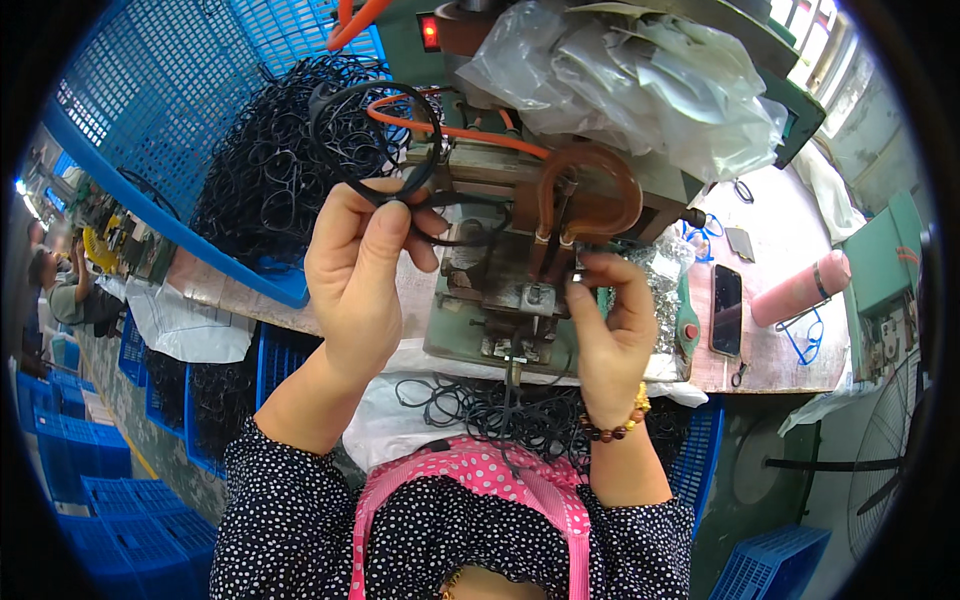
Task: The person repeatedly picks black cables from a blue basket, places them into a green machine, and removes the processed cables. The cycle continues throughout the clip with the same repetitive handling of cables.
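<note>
My left hand (362, 265) is closed on a black eyeglass frame (432, 150), pinching it between thumb and fingers. One round rim stands up above the hand, and the other reaches right over the machine. My right hand (615, 330) is at the right of the small metal clamp (538, 298) of the bench machine (465, 325). Its thumb and forefinger are pinched together; a tiny bright bit shows at the tips, too small to name. Just above that hand is a thick copper loop (625, 190), its two legs running down toward the clamp.
A blue basket (150, 215) heaped with black frames (290, 150) stands left. More black frames (470, 410) lie below the machine, by my lap. Crumpled plastic (620, 90) covers the machine's top. A phone (726, 310), pink bottle (800, 290) and blue glasses (803, 338) lie right. A fan (885, 470) stands lower right.
</note>
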`<state>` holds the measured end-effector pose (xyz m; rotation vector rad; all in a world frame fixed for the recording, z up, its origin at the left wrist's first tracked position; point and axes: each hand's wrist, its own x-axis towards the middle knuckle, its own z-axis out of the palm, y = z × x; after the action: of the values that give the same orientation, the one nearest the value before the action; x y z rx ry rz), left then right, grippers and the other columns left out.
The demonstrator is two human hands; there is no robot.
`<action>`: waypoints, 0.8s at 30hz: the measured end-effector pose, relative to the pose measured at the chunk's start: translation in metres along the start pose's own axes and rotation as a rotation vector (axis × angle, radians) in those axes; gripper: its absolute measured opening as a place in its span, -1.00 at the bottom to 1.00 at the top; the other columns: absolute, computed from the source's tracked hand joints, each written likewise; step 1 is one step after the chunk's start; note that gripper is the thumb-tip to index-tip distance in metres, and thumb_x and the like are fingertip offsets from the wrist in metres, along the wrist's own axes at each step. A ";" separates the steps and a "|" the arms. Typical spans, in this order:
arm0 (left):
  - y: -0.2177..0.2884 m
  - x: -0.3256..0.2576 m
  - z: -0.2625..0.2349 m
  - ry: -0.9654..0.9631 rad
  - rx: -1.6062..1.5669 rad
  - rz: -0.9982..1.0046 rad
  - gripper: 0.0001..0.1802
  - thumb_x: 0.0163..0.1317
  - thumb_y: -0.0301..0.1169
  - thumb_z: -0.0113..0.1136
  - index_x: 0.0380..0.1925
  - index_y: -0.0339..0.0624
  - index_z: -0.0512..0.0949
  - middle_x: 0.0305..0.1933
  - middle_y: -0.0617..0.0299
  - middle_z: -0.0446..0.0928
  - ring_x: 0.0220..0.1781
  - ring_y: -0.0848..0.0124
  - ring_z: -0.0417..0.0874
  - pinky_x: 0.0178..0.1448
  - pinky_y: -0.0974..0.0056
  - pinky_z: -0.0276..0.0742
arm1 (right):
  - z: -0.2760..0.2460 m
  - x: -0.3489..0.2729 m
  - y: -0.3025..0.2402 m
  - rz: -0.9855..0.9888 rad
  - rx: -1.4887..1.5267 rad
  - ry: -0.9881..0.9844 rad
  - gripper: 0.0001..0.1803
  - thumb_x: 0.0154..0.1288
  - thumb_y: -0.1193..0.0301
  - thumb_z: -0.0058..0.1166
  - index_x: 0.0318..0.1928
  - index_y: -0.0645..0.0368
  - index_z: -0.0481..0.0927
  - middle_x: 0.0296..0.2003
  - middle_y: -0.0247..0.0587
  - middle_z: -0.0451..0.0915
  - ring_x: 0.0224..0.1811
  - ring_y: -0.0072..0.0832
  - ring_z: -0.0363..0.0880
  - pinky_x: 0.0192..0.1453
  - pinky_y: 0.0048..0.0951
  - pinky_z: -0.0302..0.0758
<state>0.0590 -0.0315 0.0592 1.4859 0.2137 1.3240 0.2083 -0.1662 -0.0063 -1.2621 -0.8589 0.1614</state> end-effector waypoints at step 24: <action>-0.002 -0.003 0.000 -0.009 0.065 0.007 -0.83 0.50 -0.41 0.04 -0.10 -0.31 0.49 -0.27 0.18 0.63 -0.38 0.61 0.49 -0.25 0.49 0.43 | 0.008 0.011 -0.013 0.291 0.398 -0.189 -0.35 0.21 0.73 0.13 0.30 0.34 0.22 -0.10 -0.22 0.55 0.00 -0.53 0.52 0.15 -0.50 0.44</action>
<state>0.0586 -0.0325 0.0564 1.5479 0.2481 1.3271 0.2064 -0.1585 0.0105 -0.9979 -0.7531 0.6611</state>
